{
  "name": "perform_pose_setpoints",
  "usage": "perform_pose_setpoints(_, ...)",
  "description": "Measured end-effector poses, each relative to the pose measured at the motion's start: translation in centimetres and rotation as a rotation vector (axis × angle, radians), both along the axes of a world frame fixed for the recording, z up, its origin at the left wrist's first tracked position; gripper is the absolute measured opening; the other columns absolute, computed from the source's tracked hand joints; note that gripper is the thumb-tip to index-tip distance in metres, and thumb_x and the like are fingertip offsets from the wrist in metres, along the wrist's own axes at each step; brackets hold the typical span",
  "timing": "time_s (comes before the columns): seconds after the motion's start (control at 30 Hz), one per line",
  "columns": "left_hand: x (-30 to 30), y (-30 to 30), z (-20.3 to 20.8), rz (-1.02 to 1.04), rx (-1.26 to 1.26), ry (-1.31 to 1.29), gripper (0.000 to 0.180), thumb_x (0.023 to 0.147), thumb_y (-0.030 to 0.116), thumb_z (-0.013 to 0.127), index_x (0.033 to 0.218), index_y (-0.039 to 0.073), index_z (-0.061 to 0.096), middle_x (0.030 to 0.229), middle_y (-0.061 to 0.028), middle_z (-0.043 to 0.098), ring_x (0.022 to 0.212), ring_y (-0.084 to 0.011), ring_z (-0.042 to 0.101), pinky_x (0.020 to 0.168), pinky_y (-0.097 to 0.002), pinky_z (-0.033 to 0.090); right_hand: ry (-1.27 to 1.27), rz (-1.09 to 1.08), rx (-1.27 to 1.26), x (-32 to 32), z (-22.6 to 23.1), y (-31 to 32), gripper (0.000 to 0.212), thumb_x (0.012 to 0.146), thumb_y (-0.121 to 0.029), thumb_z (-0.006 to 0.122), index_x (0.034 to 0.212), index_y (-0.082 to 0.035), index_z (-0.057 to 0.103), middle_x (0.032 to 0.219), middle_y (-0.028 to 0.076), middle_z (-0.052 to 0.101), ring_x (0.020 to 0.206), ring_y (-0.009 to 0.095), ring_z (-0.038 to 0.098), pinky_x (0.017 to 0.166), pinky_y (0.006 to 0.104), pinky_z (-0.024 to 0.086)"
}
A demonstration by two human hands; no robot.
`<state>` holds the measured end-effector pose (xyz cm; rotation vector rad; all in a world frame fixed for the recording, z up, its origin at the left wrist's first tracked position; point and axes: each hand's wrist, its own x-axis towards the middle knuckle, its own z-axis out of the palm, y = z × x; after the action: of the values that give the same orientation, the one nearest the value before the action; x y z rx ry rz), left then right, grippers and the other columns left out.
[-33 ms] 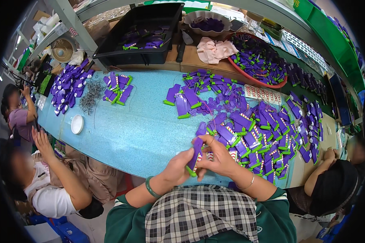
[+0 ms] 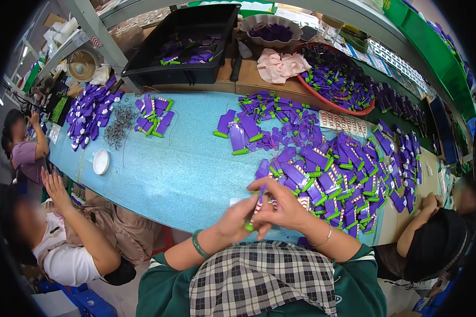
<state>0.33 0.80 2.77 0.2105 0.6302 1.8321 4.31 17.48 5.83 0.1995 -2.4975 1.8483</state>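
Clamps purple-green pc (image 2: 257, 207) w/ blurred fingers of L hand (image 2: 232, 218), over near edge of blue table (image 2: 180, 179), tilted, green end to 7 o'clock, striped side partly showing. Curls R hand (image 2: 288, 207) round it from 3 o'clock, index bent nr top end, thumb lower; can't tell if pinching, b/c of blur. Taking held pc as clock ctr: big heap of similar pcs (image 2: 349, 185) just beyond R hand at 2–3, white dish (image 2: 100, 161) at 9–10, thin grey strands (image 2: 120, 124) at 10, black tray (image 2: 180, 76) at 11, pink cloth (image 2: 281, 66) at 12, red basket (image 2: 323, 102) at 1.
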Motion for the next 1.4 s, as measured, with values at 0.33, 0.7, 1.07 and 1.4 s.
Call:
perform_pose_setpoints(0.33,-0.5,0.6,0.7,-0.191,-0.038,0.040,0.043,0.100,0.039,0.037,0.081,0.003,0.051,0.061,-0.0028,0.048,0.044,-0.0120,0.040,0.041,-0.0223,0.029,-0.225,0.077,-0.561,0.3,-1.0,0.5,0.027,0.089,-0.022,0.058,0.098,0.001,0.068,0.102,0.015,0.066,0.105,0.024,0.059,0.094,0.0362,0.044)
perform_pose_setpoints(0.7,-3.1,-0.6,3.3,0.819,-0.247,2.286,0.021,0.064,0.000,0.067,0.082,0.006,0.057,0.100,-0.0119,0.062,0.095,-0.0286,0.061,0.068,-0.0328,0.056,-0.418,0.017,-0.782,0.1,-0.4,1.3,0.016,0.088,-0.012,0.061,0.100,-0.003,0.062,0.092,0.000,0.061,0.083,0.006,0.056,0.073,0.0233,0.046)
perform_pose_setpoints(1.07,-2.1,-1.0,2.4,0.776,-0.020,2.322,0.022,0.066,-0.006,0.070,0.084,0.005,0.062,0.097,-0.0092,0.062,0.090,-0.0252,0.063,0.068,-0.0288,0.056,-0.524,0.002,-0.734,0.2,-0.8,0.7,0.023,0.088,-0.017,0.066,0.068,-0.010,0.059,0.062,-0.009,0.048,0.059,0.000,0.041,0.053,0.0198,0.031)
perform_pose_setpoints(1.4,-1.8,-1.0,2.2,0.735,-0.047,2.309,0.026,0.067,-0.002,0.071,0.092,-0.002,0.063,0.095,-0.0127,0.062,0.083,-0.0294,0.065,0.065,-0.0327,0.058,-0.667,0.149,-0.705,3.0,-0.3,1.1,0.030,0.094,-0.025,0.059,0.072,-0.005,0.066,0.065,0.000,0.060,0.062,0.006,0.053,0.061,0.0238,0.043)
